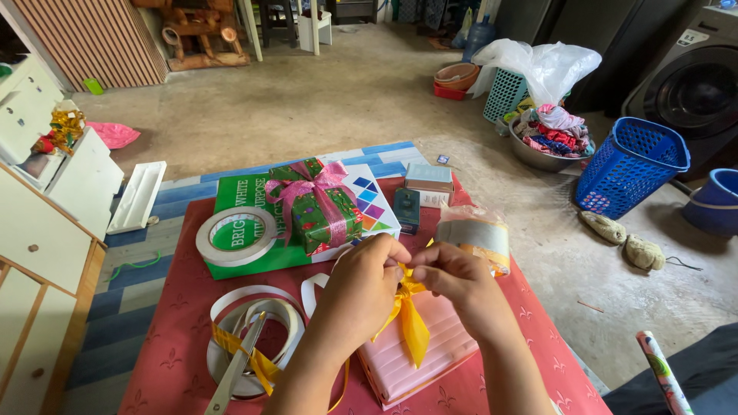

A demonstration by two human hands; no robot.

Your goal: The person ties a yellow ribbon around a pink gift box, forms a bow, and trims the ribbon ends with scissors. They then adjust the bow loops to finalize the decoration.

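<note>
At your far left, a flat roll of clear tape (235, 235) is lying on a glossy green and white paper pack (231, 196), its ring smooth and shiny. Just below it, metal scissors (234, 369) are resting blade-up across coils of pale ribbon (257, 307), with a crinkled strip of yellow ribbon tangled under them. All of this is sitting on a red cloth (165, 330) printed with small lily motifs. Behind your hands, a small box in green patterned wrap (319, 207) is standing finished, topped with a puffy pink bow. Your left hand (361, 288) is curling its fingers around the knot of a satin yellow ribbon (411, 327), pinching it from the left, while your right hand (457, 280) is gripping the same knot from the other side, fingertips nearly meeting. The ribbon's loose tail is hanging down over the pink ribbed gift box (411, 361), which is lying flat directly beneath your wrists. Just past your right hand, what looks like a crumpled plastic bag (477, 234) holding something pale is sitting on the cloth, though its contents are hard to make out.
</note>
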